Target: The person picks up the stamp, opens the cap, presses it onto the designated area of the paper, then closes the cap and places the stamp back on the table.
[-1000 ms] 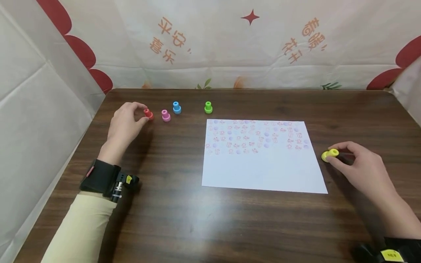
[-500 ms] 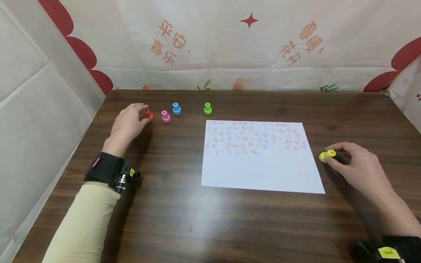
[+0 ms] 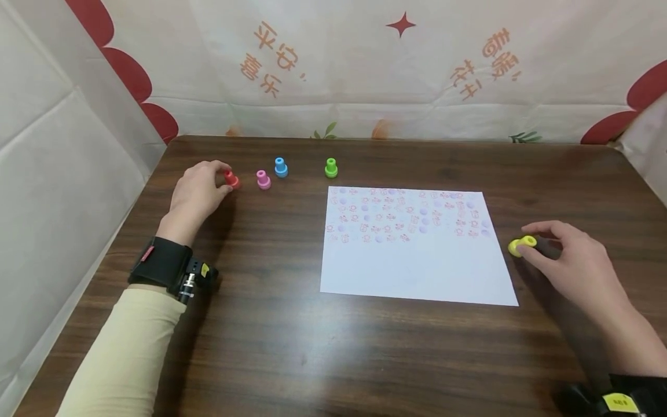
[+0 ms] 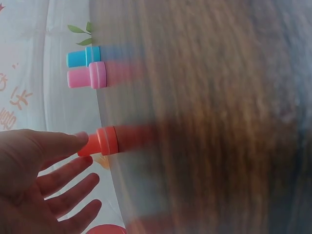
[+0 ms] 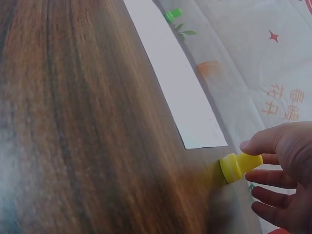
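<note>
My left hand [image 3: 198, 191] pinches a small red stamp [image 3: 231, 180] between thumb and forefinger at the table's far left. In the left wrist view, the thumb lies on the red stamp's [image 4: 100, 142] narrow end, its wide base down on the wood. On the right, a yellow stamp [image 3: 516, 247] stands just off the paper's right edge, its narrow knob pinched by my right hand [image 3: 578, 266]. The right wrist view shows the yellow stamp's [image 5: 233, 168] wide base at the tabletop. The other right fingers are loosely bent behind it.
A white paper sheet [image 3: 417, 269] lies right of centre, with rows of small red and purple prints across its upper half. Along the back stand a pink stamp [image 3: 263, 180], a blue stamp [image 3: 281, 168] and a green stamp [image 3: 330, 168]. A printed white cloth [image 3: 333, 63] hangs behind the table.
The left hand has shifted slightly left with the red stamp, widening the gap to the pink one. The right hand and yellow stamp stay put beside the paper.
</note>
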`<state>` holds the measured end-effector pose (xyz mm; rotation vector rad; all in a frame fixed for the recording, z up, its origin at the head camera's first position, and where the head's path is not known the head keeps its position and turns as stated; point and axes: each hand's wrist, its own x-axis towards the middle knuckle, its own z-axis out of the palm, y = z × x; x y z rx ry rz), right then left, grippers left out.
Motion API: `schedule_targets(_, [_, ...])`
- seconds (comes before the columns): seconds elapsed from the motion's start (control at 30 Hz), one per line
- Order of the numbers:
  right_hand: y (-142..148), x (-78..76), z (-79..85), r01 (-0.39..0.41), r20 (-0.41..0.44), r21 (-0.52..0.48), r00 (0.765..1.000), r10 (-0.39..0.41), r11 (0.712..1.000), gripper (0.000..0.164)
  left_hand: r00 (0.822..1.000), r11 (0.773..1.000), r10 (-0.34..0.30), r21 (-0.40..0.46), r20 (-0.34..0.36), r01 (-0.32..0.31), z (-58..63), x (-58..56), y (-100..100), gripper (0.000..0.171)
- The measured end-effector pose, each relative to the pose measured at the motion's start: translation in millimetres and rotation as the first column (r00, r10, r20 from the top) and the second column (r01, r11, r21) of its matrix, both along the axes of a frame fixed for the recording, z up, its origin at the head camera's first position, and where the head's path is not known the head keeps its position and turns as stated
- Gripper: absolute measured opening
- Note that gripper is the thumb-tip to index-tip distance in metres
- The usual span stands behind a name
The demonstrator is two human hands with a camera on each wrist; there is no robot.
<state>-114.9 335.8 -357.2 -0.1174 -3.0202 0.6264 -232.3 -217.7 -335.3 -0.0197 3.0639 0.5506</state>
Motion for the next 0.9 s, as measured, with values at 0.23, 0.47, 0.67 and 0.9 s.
schedule_targets(0.23, [-1.3, 4.8, 7.9, 0.001, -0.059, 0.006, 0.998, -0.001, 1.000, 0.048, 0.999, 0.999, 0.037, 0.015, -0.014, -0.037, -0.1, 3.3, 2.7, 0.025])
schedule_targets(0.47, [-4.5, 10.9, 22.3, -0.014, -0.152, -0.002, 0.988, 0.014, 1.000, 0.043, 0.998, 0.999, 0.044, 0.031, -0.035, -0.043, 3.4, 7.3, 3.6, 0.021])
schedule_targets(0.67, [-11.6, 9.4, 35.6, -0.080, -0.209, -0.034, 0.975, 0.071, 0.996, 0.040, 0.995, 0.997, 0.044, 0.060, -0.085, -0.038, 18.4, 14.3, 10.1, 0.022])
schedule_targets(0.9, [-28.1, 2.9, 46.7, -0.155, -0.247, -0.069, 0.960, 0.134, 0.985, 0.038, 0.991, 0.995, 0.028, 0.102, -0.133, -0.015, 32.9, 22.3, 22.7, 0.023])
